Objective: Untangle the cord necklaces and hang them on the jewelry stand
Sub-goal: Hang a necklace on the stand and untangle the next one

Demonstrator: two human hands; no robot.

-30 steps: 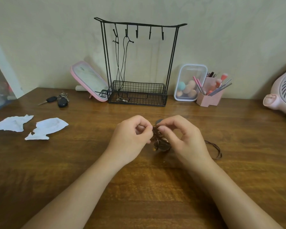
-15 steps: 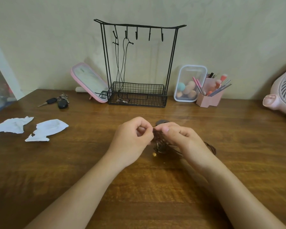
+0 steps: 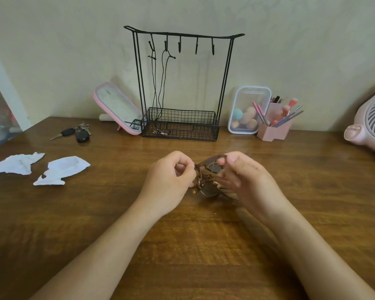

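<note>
The left hand [image 3: 168, 184] and right hand [image 3: 250, 185] meet low over the wooden counter [image 3: 182, 245]. The tangled brown cord necklaces [image 3: 205, 177] sit between them. The left fingers [image 3: 185, 169] are curled and pinch a cord at the tangle's left edge. The right fingers [image 3: 231, 159] pinch a cord loop at its upper right; the lower right fingers are blurred. Beyond the fingers stands the black jewelry stand [image 3: 182, 132] with 5 hooks. 2 black cord necklaces [image 3: 153, 83] hang from its 2 leftmost hooks. Far left of the fingers lie 2 paper scraps [image 3: 62, 169] and keys [image 3: 79, 133].
</note>
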